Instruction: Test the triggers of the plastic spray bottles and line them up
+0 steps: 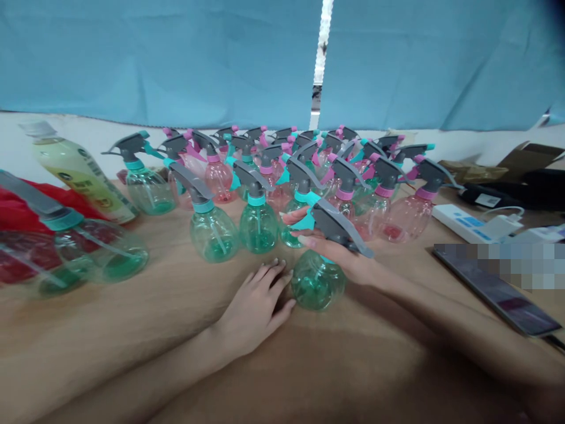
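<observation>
Item examined: a green spray bottle (315, 282) at the near middle of the table (269, 380), in front of the other spray bottles (259, 229). Whether its base bears fully on the wood, I cannot tell.

Handling, in my judgement: light, thin-walled clear plastic, likely to give a little under a squeeze and slippery if wet. The round belly offers poor purchase. The neck, just beneath the grey spray head (338, 222), appears the soundest place to hold; pressure on the long lever is best avoided.

Pose: my right hand (342, 256) reaches in from the right, at the neck and below the lever, fingers extended toward the left and nearly straight. It covers the neck, so I cannot establish whether the grip is closed on it. My left hand (251, 303) lies palm down on the table, left of the bottle, unclosed and holding nothing, fingers spread and slightly bent, fingertips just beside the belly. Contact there is not certain.
</observation>
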`<state>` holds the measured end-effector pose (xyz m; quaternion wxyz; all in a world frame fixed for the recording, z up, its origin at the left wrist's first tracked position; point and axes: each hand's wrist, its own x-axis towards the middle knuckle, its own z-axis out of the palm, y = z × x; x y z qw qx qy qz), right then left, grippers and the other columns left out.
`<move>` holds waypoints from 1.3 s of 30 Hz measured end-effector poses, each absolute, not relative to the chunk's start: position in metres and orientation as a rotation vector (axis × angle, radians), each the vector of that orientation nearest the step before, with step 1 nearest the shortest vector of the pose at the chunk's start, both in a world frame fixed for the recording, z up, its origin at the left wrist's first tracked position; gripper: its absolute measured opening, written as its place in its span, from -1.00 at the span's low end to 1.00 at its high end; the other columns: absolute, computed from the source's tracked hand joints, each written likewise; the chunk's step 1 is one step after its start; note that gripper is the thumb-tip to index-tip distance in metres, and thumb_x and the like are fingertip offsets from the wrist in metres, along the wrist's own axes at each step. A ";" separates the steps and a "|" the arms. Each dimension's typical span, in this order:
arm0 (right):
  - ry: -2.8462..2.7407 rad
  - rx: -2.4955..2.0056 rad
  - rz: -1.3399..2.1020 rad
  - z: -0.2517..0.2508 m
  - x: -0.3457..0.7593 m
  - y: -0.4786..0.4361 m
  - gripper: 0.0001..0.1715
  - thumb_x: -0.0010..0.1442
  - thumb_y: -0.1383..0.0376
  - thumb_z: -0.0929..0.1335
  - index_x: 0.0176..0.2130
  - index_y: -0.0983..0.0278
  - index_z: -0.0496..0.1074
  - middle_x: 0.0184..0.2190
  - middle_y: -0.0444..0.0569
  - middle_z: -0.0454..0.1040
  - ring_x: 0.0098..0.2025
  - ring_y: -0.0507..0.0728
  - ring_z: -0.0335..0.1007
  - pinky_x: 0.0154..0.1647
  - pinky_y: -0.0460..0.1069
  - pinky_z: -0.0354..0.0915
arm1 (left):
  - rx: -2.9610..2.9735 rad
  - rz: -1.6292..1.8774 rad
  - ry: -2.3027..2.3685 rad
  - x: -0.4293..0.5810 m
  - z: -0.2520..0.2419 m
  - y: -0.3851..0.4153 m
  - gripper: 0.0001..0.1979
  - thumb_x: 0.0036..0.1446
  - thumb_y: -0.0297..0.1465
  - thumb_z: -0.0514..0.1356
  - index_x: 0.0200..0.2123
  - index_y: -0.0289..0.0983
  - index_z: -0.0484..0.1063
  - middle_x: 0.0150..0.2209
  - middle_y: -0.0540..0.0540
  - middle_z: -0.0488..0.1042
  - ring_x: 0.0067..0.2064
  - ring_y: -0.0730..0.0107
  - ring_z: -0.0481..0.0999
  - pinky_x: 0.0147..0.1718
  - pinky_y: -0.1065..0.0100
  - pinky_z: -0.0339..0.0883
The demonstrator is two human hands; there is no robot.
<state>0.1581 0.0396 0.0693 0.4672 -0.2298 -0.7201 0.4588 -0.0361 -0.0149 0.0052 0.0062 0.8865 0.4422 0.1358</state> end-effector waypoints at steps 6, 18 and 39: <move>-1.805 -0.484 1.100 0.062 0.158 0.046 -0.60 0.22 0.30 0.34 0.07 0.07 0.38 -0.07 -0.09 0.51 0.11 0.13 0.34 0.15 0.10 0.28 | 2.761 0.410 1.397 -0.036 0.004 -0.016 -0.63 0.28 -0.31 0.10 0.09 -0.36 0.30 0.18 -0.29 0.30 0.21 0.03 0.24 0.10 0.01 0.21; -1.770 -0.586 1.134 0.059 0.159 0.044 -0.65 0.19 0.20 0.37 -0.01 0.12 0.37 -0.05 -0.08 0.46 -0.03 0.14 0.46 0.05 0.08 0.35 | 2.761 0.439 1.392 -0.036 0.003 -0.015 -0.64 0.29 -0.29 0.07 0.08 -0.34 0.31 0.18 -0.28 0.30 0.20 0.03 0.25 0.08 0.01 0.23; -1.829 -0.800 1.025 0.067 0.162 0.042 -0.70 0.20 0.02 0.34 -0.34 0.19 0.32 -0.43 -0.17 0.40 -0.30 0.08 0.41 -0.19 0.03 0.29 | 2.779 0.417 1.407 -0.035 0.004 -0.015 -0.65 0.28 -0.30 0.10 0.06 -0.34 0.33 0.16 -0.28 0.31 0.20 0.01 0.25 0.07 0.02 0.24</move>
